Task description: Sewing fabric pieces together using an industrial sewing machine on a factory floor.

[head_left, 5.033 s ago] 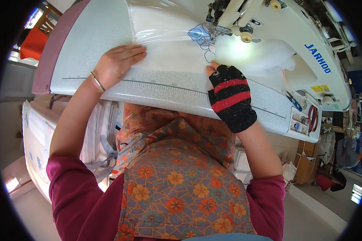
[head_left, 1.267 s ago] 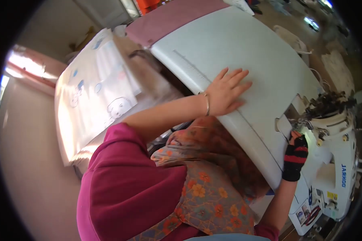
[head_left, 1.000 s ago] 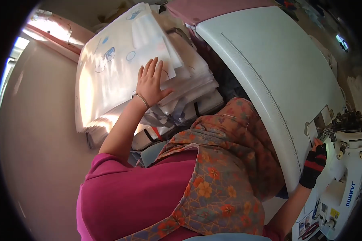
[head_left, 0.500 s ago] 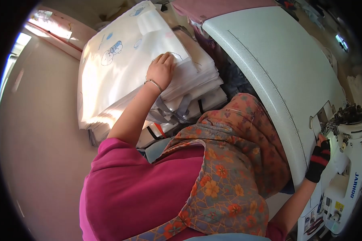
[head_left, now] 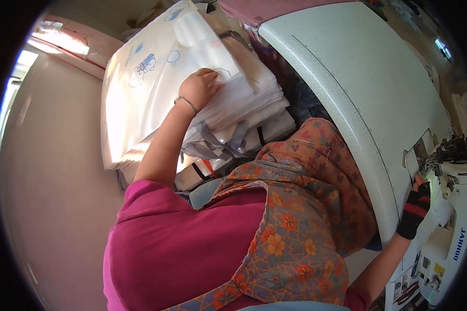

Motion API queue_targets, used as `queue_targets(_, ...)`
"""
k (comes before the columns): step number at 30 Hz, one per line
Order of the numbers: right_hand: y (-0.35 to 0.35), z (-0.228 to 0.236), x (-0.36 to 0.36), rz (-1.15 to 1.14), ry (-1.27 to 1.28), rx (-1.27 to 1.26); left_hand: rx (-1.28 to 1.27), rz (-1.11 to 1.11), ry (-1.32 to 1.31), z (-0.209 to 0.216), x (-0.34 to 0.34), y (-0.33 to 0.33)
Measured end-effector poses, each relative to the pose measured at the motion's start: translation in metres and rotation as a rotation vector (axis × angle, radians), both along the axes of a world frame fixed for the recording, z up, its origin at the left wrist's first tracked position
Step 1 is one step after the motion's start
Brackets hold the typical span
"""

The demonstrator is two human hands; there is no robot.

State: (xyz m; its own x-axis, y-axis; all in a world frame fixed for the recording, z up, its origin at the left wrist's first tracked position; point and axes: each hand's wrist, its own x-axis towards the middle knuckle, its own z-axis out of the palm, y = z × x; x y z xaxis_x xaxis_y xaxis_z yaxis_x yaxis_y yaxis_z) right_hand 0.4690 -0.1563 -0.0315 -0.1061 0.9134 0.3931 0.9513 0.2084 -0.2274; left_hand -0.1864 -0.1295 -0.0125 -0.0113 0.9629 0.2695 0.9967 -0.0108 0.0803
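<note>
My left hand (head_left: 199, 88) lies on the top sheet of a thick stack of white printed sheets (head_left: 155, 103), close to its right-hand edge. Its fingers are bent loosely and touch the surface; the thumb is mostly hidden. Blue cartoon figures mark the top sheet. On the far right my right hand (head_left: 417, 205), in a black and red fingerless glove, rests on the sewing table beside the needle area of a white sewing machine (head_left: 454, 207). Its fingers point forward, stretched out, with nothing visible in them.
A pale green sewing table (head_left: 358, 67) with a ruler scale along its curved edge fills the right side. Grey straps (head_left: 233, 137) hang from the stack's near side. A pink cloth (head_left: 275, 10) lies at the back, and a plain wall panel (head_left: 57, 155) stands at left.
My left hand has shifted slightly left on the sheet, and its fingers are more bent. My right hand stays by the machine, almost unmoved.
</note>
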Motion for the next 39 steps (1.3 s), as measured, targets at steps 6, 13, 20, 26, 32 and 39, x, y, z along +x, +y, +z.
queue_targets(6, 0.002, -0.003, 0.008, -0.011, -0.013, -0.007, -0.067, -0.068, -0.230, 0.006, -0.015, 0.003)
queue_targets(13, 0.003, -0.011, 0.011, 0.006, 0.072, 0.004, -0.176, 0.144, -0.194, 0.021, -0.010, 0.009)
queue_targets(20, 0.004, -0.010, 0.010, 0.015, 0.083, -0.010, 0.116, 0.128, -0.081, -0.004, 0.001, 0.010)
queue_targets(26, 0.006, -0.009, 0.009, 0.040, 0.060, -0.008, -0.095, 0.224, -0.488, 0.034, -0.057, 0.015)
queue_targets(32, 0.008, -0.016, 0.021, -0.010, 0.034, -0.032, -0.055, 0.125, -1.285, 0.104, -0.095, 0.033)
queue_targets(39, -0.036, 0.031, -0.120, 0.309, 0.354, 0.012, 0.060, 0.150, -1.065, 0.089, 0.041, 0.121)
